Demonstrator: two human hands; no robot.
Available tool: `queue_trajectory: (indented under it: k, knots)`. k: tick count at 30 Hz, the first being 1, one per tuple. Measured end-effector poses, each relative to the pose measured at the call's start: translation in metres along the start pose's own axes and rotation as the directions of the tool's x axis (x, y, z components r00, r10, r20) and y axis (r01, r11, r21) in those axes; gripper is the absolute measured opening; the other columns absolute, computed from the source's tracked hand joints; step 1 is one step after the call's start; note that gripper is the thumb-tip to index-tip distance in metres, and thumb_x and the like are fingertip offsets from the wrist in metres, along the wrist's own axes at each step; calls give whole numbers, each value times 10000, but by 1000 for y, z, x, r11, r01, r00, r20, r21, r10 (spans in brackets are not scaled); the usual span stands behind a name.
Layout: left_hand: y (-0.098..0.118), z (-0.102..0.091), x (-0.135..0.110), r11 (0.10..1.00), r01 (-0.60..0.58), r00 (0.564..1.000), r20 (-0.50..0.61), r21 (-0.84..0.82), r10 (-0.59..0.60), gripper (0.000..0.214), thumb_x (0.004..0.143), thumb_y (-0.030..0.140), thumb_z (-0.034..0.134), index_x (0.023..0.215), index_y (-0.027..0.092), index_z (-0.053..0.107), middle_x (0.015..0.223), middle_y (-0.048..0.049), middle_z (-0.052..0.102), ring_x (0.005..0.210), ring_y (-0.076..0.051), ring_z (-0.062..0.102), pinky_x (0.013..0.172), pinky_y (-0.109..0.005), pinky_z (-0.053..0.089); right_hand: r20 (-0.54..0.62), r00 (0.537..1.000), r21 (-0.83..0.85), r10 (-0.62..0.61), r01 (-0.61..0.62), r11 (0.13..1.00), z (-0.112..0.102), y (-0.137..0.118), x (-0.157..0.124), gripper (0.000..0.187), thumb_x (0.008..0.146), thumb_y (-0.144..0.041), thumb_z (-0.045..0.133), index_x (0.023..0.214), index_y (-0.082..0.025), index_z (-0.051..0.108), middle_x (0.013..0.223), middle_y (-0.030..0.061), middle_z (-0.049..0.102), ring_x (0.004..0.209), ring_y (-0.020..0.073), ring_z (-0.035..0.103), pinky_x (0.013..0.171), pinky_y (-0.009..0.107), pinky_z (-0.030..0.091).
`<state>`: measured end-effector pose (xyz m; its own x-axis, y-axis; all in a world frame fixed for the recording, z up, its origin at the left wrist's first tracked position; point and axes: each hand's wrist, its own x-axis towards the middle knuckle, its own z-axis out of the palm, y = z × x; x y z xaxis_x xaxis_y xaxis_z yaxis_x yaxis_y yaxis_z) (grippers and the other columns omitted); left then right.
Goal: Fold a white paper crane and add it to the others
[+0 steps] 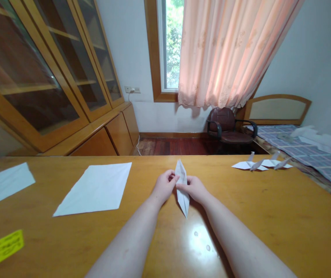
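Note:
A narrow piece of folded white paper (182, 197), pointed at both ends, is held between my two hands above the middle of the wooden table (101, 247). My left hand (165, 186) pinches its left edge, thumb on the front face. From the right, my right hand (196, 189) grips it with the thumb laid across the front and the fingers partly hidden behind. On the table's far right lie several folded white paper pieces (245, 165) with raised points, like origami birds.
A white paper sheet (95, 189) lies left of my hands, and another sheet (5, 185) is at the far left. A yellow label (1, 249) is near the left front. Beyond the table stand a glass-door cabinet (81, 116), a brown armchair (224, 123) and a bed (313, 148).

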<state>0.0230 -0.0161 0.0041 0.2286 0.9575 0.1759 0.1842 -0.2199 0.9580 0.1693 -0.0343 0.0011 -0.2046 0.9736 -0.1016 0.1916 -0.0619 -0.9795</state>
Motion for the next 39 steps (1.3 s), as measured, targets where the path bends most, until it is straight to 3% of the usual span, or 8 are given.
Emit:
queue_trajectory:
  k: [11,21,27,33,39]
  knots:
    - [2,0,0,999,13,1000,-14,46,-13,193,774,339,541,777,152,588,703,-12,618,655,-138,561,615,-238,424,25,999,-22,-48,48,999,-2,10,4,317,691,-410,638,759,-101,667,616,22,601,524,111,478,503,223,354]
    - [4,0,0,1000,20,999,-42,10,-19,180,755,323,551,777,150,596,674,0,590,638,-128,539,608,-233,413,73,997,151,-10,-1,988,-2,21,9,428,713,-530,586,688,-104,620,549,8,535,478,92,413,471,218,299]
    - [-4,1,3,995,76,991,-104,-71,-83,249,727,288,584,931,175,498,573,62,523,519,-101,492,537,-215,384,47,999,67,-18,14,998,-1,19,7,408,726,-510,575,669,-107,615,533,4,525,483,95,415,463,214,289]
    - [-5,1,4,994,77,989,-117,-73,-86,142,693,256,601,717,177,486,609,47,527,559,-95,503,549,-204,386,-21,995,-41,-93,92,995,-1,9,5,307,739,-399,575,825,-115,650,715,35,623,623,137,515,559,232,378]
    - [-8,2,5,996,84,996,-36,-38,-85,121,684,266,602,727,161,558,673,15,585,634,-116,537,607,-222,416,-13,988,12,-156,156,988,-2,10,7,261,708,-325,606,886,-139,647,834,46,644,736,166,546,675,271,418]
